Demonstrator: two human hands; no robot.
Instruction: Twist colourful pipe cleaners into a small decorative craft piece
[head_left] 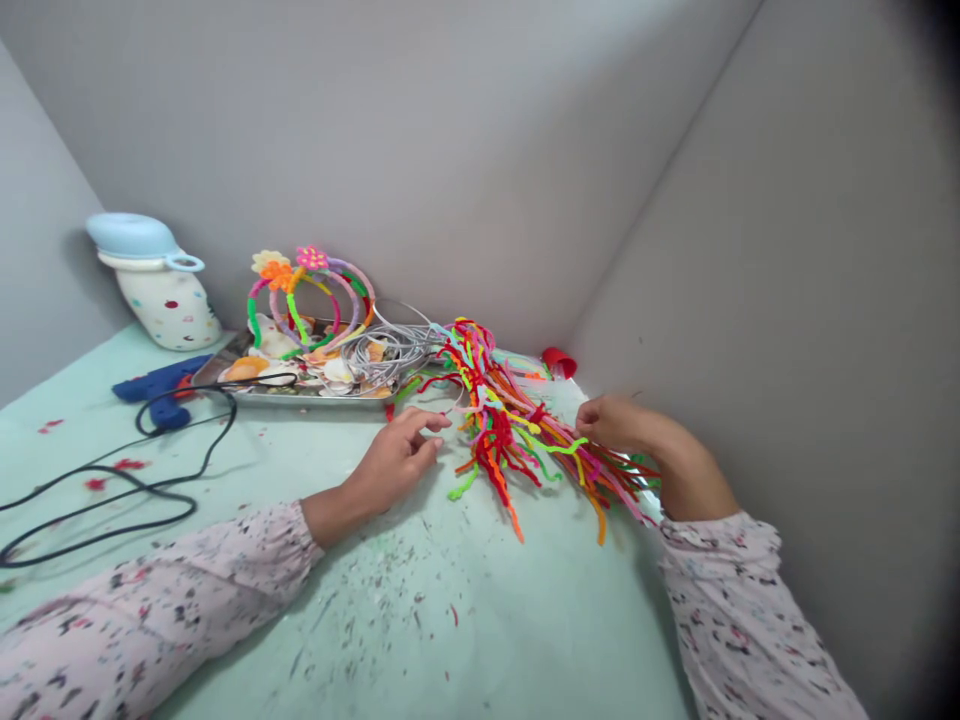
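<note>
A big heap of bright pipe cleaners (499, 440) in red, orange, pink, yellow and green lies on the table, its fuzzy ends fanning toward me. Just left of it, my left hand (401, 455) hovers low with thumb and fingers apart, and I see nothing held in it. My right hand (619, 425) is over the right side of the heap, fingers curled together. What those fingers hold, if anything, is hidden. Behind the left hand, a coil of thin grey wire hoops (394, 355) rests on a metal tray (322, 402).
Finished fuzzy headbands with flowers (311, 258) stand on the tray among scraps. A blue glue gun (161, 388) and its black cable (187, 490) lie at left, near a white bottle with blue lid (169, 300). A red cup-like object (559, 362) sits by the grey wall.
</note>
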